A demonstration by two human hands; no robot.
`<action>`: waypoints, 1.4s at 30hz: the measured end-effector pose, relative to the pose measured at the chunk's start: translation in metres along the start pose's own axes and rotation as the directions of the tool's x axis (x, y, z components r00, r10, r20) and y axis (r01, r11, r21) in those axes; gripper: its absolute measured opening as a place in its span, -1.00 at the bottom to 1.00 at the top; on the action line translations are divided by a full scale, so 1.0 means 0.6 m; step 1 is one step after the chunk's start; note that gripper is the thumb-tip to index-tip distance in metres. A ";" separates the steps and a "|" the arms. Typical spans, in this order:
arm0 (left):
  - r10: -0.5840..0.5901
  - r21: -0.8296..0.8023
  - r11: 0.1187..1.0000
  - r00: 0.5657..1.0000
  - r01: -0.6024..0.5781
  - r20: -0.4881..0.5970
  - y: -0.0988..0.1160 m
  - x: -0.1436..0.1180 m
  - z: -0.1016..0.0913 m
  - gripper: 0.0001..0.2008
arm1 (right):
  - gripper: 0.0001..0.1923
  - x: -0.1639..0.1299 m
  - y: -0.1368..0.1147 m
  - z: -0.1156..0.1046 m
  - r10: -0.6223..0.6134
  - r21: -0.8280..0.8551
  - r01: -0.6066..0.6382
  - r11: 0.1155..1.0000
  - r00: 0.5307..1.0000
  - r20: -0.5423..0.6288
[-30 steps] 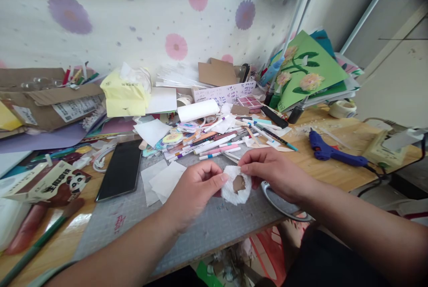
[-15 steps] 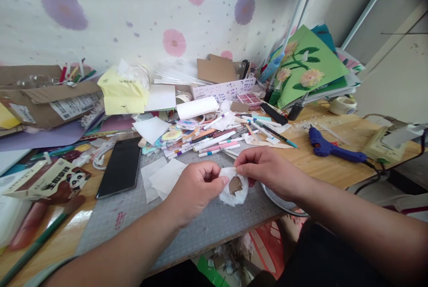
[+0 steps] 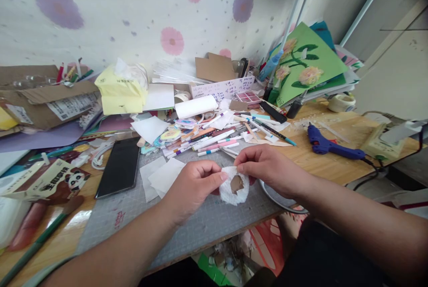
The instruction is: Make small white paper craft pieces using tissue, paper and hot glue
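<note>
My left hand [image 3: 192, 187] and my right hand [image 3: 271, 167] both pinch a small round wad of white tissue paper [image 3: 230, 193] with a brown cardboard piece [image 3: 236, 183] showing in its middle. I hold it just above the grey cutting mat [image 3: 133, 215] near the table's front edge. The left fingers grip its left rim, the right fingers its top edge.
Loose white paper squares [image 3: 160, 178] and a black phone [image 3: 119, 167] lie left of my hands. Marker pens [image 3: 214, 140] are heaped behind. A blue glue gun [image 3: 329, 145] lies at the right, a yellow tissue pack [image 3: 120, 91] and cardboard box [image 3: 47, 100] at the back left.
The hands keep their grip on the tissue wad, with only small finger shifts. The view has drifted slightly.
</note>
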State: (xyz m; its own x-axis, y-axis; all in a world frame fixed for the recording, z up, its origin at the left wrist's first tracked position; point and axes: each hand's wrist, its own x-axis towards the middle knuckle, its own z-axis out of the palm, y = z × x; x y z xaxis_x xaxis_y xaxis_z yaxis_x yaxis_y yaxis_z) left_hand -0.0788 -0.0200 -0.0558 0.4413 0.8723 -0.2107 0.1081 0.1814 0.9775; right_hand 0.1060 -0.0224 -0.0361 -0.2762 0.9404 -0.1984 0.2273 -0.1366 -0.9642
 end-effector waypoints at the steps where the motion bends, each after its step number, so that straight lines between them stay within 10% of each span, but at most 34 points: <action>1: -0.016 -0.025 1.000 1.000 0.017 0.025 0.001 0.000 -0.001 -0.77 | -0.93 0.000 0.000 -0.001 0.000 -0.001 0.000 1.000 1.000 0.004; 9: -0.047 -0.101 0.994 0.998 0.051 0.040 0.004 0.006 -0.006 -0.81 | -0.88 0.005 0.004 -0.009 -0.134 0.053 0.143 0.988 0.979 -0.151; 15: -0.075 -0.362 0.932 0.984 0.012 -0.159 0.001 0.007 0.000 -0.85 | -0.88 -0.012 0.003 -0.015 -0.406 -0.361 0.324 0.875 0.896 -0.179; 42: -0.080 -0.355 0.935 0.965 -0.014 -0.249 0.002 -0.001 0.013 -0.86 | -0.88 -0.005 -0.010 -0.011 -0.389 -0.477 0.256 0.841 0.899 -0.203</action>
State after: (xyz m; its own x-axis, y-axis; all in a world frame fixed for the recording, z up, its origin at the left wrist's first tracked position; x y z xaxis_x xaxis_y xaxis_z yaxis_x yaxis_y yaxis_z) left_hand -0.0718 -0.0238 -0.0549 0.1958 0.9404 -0.2781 -0.2213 0.3187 0.9217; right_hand 0.1115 -0.0224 -0.0285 -0.1471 0.9615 0.2321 0.5663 0.2742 -0.7772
